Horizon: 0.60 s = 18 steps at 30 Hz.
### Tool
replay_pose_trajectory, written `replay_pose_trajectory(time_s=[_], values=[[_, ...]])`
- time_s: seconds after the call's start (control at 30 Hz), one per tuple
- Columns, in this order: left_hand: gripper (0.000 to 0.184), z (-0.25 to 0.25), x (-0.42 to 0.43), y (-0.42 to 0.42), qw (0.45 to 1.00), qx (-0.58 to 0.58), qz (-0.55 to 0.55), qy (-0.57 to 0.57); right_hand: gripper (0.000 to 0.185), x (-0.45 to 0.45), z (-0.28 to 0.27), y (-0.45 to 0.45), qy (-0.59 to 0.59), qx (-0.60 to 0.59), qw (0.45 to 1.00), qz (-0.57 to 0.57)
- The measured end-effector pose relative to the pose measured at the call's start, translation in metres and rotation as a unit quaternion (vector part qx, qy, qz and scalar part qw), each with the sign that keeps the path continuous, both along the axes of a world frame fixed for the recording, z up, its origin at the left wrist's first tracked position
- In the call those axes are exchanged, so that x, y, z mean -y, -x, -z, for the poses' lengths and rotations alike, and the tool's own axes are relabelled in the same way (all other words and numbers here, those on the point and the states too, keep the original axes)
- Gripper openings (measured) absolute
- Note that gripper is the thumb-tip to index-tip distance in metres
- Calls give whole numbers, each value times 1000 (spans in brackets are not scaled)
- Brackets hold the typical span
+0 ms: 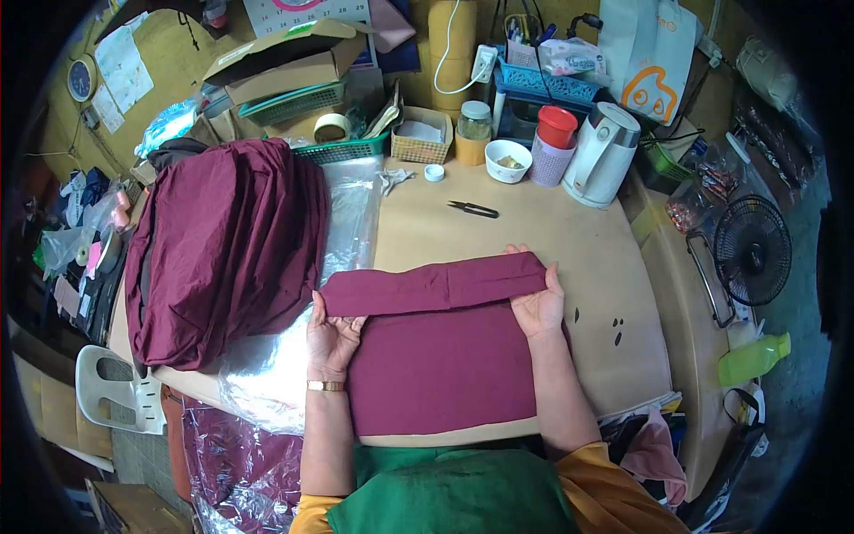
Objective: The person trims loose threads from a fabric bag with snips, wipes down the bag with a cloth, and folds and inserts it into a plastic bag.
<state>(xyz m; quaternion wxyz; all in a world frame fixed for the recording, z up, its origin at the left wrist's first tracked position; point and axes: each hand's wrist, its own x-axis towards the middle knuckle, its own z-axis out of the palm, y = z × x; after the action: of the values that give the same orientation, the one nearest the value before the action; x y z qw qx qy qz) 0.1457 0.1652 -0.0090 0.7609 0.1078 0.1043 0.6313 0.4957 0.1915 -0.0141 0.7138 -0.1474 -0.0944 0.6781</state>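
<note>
The maroon cloth [445,378] is being supported by the bench [560,224] between the forearms. Its upper band [431,287], running left to right, is being held at opposite ends by the fingers of the left hand [334,340] and right hand [539,309]. Leftward room is being limited by the maroon pile [209,258]; black snips [472,209] are being seen beyond.

From the held maroon cloth [436,287], low passage over bare tabletop [600,249] is offered towards twelve and between two and three o'clock; at one, the way is interrupted by black snips [472,209], then barred by a white bowl [507,173]; towards two, it is closed by a kettle [600,160]; at nine, it is blocked by a bulky maroon pile [209,267].
</note>
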Motion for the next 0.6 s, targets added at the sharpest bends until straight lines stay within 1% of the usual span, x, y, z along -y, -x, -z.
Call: replay_pose_trajectory(time_s=[0.07, 0.13, 0.17, 0.2, 0.23, 0.27, 0.33, 0.37, 0.4, 0.43, 0.47, 0.5, 0.53, 0.57, 0.6], values=[[47, 4, 1, 1, 1000, -12, -9, 5, 67, 1, 0, 1, -14, 3, 1000, -6], [51, 13, -6, 3, 997, -23, 15, -70, 56, 2, -7, 1, -22, 102, 993, -54], [55, 9, -5, -3, 997, -70, -34, -22, 56, 9, -21, 4, -21, 103, 993, -58], [55, 4, -2, -9, 997, -70, -39, -22, 47, 16, -38, 6, -89, 286, 929, -216], [56, -6, -1, -16, 991, -118, -54, -15, 37, 20, -60, 12, -158, 450, 802, -360], [57, -12, 0, -21, 984, -166, -70, -7, 37, 23, -82, 27, -167, 449, 798, -365], [58, -13, 2, -22, 981, -181, -71, -18, 18, 32, -121, 77, -220, 591, 689, -358], [58, -12, 3, -22, 978, -195, -60, -36, 19, 30, -136, 102, -224, 665, 672, -237], [58, -12, 4, -22, 975, -209, -49, -55, 20, 23, -148, 125, -223, 726, 642, -110], [58, -15, 5, -24, 971, -226, -59, -44, 28, 6, -141, 142, -261, 780, 569, -2], [59, -14, 5, -26, 967, -241, -67, -37, 28, -12, -125, 158, -268, 778, 568, -2], [60, -13, 5, -26, 966, -246, -65, -44, 31, -31, -106, 173, -310, 809, 495, 57], [61, -14, 6, -26, 965, -252, -62, -51, 34, -41, -105, 186, -349, 831, 418, 116], [61, -16, 7, -28, 963, -255, -71, -54, 34, -49, -104, 193, -354, 828, 419, 117], [60, -15, 7, -27, 965, -246, -74, -48, 37, -56, -103, 199, -321, 847, 424, 12]])
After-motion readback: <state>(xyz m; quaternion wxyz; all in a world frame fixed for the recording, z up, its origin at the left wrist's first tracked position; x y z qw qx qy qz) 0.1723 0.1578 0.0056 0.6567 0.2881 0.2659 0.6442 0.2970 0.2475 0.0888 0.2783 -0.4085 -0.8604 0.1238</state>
